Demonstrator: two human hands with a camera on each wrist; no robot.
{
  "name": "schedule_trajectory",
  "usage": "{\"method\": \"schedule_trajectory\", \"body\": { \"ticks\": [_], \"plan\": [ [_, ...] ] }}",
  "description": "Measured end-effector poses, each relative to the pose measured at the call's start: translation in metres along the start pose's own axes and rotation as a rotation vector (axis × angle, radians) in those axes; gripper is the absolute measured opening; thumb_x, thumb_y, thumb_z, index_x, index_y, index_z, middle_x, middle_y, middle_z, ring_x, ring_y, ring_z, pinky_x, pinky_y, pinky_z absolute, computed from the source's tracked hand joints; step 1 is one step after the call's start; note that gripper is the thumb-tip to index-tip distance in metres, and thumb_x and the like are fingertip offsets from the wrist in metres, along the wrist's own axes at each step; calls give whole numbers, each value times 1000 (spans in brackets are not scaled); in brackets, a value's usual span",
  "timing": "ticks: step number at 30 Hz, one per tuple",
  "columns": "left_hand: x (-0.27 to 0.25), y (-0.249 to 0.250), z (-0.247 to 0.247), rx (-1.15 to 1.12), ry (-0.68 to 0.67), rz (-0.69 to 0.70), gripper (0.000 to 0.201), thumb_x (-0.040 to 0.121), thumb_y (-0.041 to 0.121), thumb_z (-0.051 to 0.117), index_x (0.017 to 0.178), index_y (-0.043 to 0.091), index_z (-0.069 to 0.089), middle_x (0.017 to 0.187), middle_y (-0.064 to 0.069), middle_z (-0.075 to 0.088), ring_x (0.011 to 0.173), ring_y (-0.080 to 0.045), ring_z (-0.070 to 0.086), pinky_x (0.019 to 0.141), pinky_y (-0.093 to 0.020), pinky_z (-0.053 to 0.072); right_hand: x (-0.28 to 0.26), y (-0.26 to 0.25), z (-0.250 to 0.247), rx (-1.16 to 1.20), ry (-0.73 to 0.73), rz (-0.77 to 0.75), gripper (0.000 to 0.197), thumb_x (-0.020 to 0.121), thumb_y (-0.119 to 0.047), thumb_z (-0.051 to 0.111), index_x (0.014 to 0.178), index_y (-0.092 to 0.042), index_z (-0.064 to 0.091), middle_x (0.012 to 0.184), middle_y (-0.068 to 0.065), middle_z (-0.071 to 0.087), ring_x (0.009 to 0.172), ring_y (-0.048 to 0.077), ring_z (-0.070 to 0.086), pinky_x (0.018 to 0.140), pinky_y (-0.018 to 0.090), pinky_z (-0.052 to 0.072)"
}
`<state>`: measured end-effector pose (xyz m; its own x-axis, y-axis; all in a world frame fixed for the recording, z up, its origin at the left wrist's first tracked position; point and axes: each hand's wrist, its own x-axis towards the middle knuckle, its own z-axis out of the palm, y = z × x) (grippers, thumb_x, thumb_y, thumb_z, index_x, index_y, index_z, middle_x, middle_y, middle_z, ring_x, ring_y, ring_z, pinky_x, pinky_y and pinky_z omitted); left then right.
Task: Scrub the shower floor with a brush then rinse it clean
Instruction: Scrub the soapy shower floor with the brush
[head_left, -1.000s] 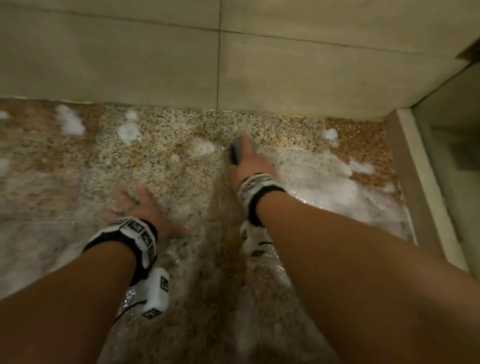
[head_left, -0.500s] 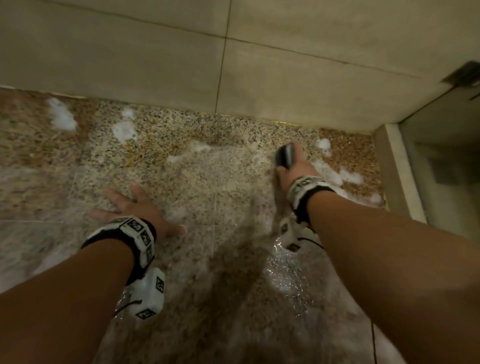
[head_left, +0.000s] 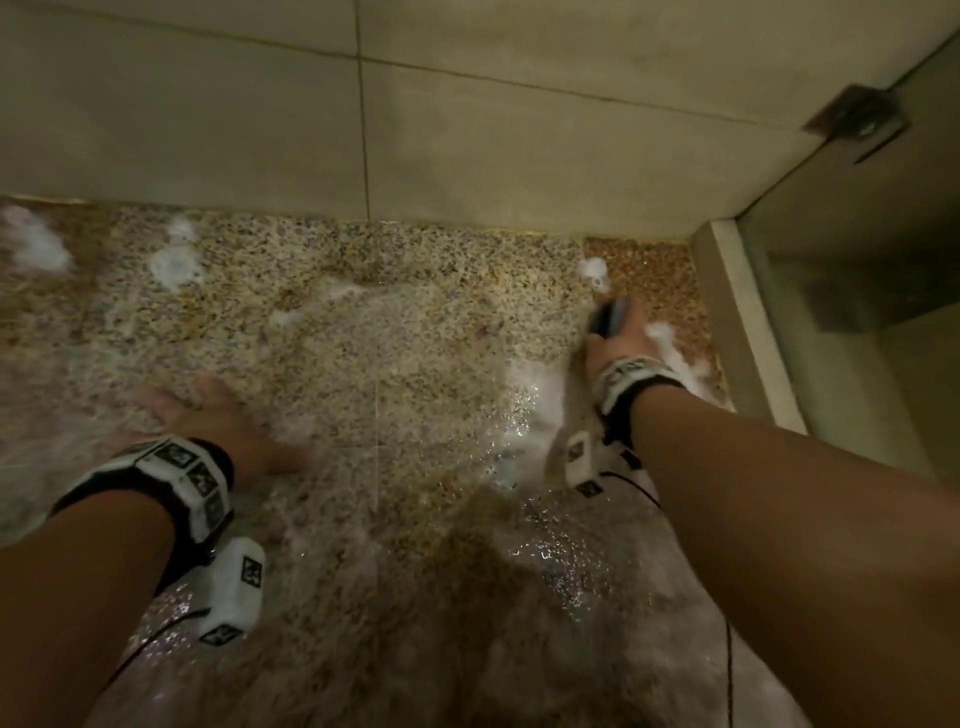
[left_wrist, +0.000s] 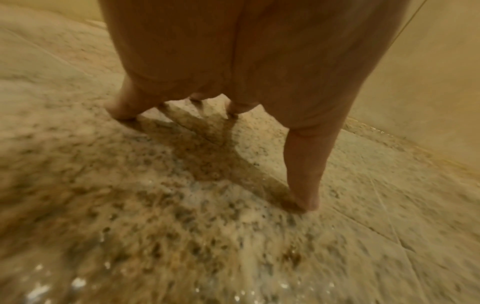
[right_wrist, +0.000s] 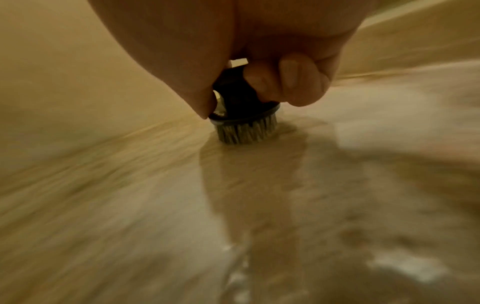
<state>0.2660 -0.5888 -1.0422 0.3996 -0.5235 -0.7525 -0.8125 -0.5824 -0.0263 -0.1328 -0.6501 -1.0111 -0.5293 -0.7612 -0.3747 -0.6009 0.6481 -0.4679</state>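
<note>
The speckled granite shower floor (head_left: 395, 364) is wet and streaked with white foam (head_left: 535, 384). My right hand (head_left: 613, 348) grips a small black brush (head_left: 609, 318) near the floor's far right corner. In the right wrist view the brush (right_wrist: 244, 121) stands upright with its pale bristles pressed on the floor, my fingers (right_wrist: 285, 82) curled round its black top. My left hand (head_left: 208, 415) lies flat on the floor at the left, fingers spread. In the left wrist view its fingertips (left_wrist: 306, 203) touch the wet stone.
A beige tiled wall (head_left: 467, 130) rises along the far edge of the floor. At the right a raised stone kerb (head_left: 748, 332) and a glass panel (head_left: 857, 260) with a dark metal bracket (head_left: 857, 122) close off the shower. Foam blobs (head_left: 36, 244) lie at the far left.
My right hand has swept the brush to the right, from the middle of the floor to near the kerb. The left hand has stayed planted on the floor.
</note>
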Motion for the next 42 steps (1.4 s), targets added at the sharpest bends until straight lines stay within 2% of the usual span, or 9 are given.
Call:
{"method": "schedule_trajectory", "body": {
  "ticks": [3, 5, 9, 16, 21, 24, 26, 33, 42],
  "plan": [
    [-6, -5, -2, 26, 9, 18, 159, 46, 85, 78, 159, 30, -19, 160, -14, -36, 151, -52, -5, 119, -64, 22, -47, -65, 59, -88, -212, -308, 64, 99, -30, 48, 149, -52, 15, 146, 21, 50, 111, 40, 60, 88, 43, 48],
    [-9, -10, -3, 29, 33, 38, 154, 47, 86, 77, 160, 33, -13, 164, -11, -28, 152, -49, 0, 119, -64, 22, -88, -99, 99, -167, -362, -482, 57, 102, -37, 40, 144, -60, 10, 156, 23, 37, 123, 49, 54, 101, 57, 47],
    [-15, -24, 3, -97, 87, 57, 143, 56, 77, 82, 162, 30, -2, 169, -5, -15, 154, -41, 2, 122, -58, 22, -139, -130, 141, -368, -631, -606, 75, 106, -12, 29, 152, -59, -6, 168, 18, 9, 133, 51, 47, 99, 57, 50],
    [-34, -43, 27, -122, 204, 65, 105, 62, 66, 76, 151, 36, 28, 164, 4, 14, 150, -38, 20, 121, -53, 26, -99, -142, 126, -473, -595, -582, 88, 102, -10, 38, 150, -60, -15, 169, 16, 7, 120, 45, 59, 87, 54, 57],
    [-79, -39, 41, -113, 181, -24, 104, 84, 64, 67, 161, 27, 9, 170, -4, 1, 154, -35, 13, 124, -49, 20, -98, -149, 124, -474, -701, -538, 102, 99, 0, 46, 151, -57, -21, 168, 17, -9, 85, 38, 63, 74, 48, 59],
    [-103, -33, 37, -184, 136, -95, 110, 83, 69, 65, 162, 26, 3, 170, -1, -7, 156, -33, 6, 124, -49, 21, -101, -150, 123, -441, -711, -535, 96, 99, 4, 38, 155, -54, -15, 168, 20, -3, 118, 44, 58, 90, 45, 54],
    [-106, -27, 25, -237, 160, -115, 110, 83, 66, 68, 162, 25, 5, 170, 0, -6, 156, -32, 7, 124, -49, 23, -102, -152, 125, -457, -689, -550, 97, 97, 7, 34, 154, -52, -17, 168, 20, -1, 134, 44, 48, 87, 43, 53],
    [-100, 8, 2, -238, 170, -68, 111, 83, 66, 69, 162, 24, 3, 170, -3, -6, 156, -32, 6, 124, -50, 19, -92, -154, 117, -457, -717, -519, 103, 98, 5, 43, 149, -61, -19, 169, 14, -10, 105, 43, 66, 76, 52, 61],
    [-63, 137, 1, 4, 65, 85, 129, 71, 76, 72, 161, 24, -4, 168, -10, -14, 155, -39, -1, 122, -55, 22, -29, -89, 70, -341, -483, -352, 91, 104, -14, 45, 148, -62, -19, 167, 17, 11, 128, 49, 52, 93, 56, 53]
  ]
}}
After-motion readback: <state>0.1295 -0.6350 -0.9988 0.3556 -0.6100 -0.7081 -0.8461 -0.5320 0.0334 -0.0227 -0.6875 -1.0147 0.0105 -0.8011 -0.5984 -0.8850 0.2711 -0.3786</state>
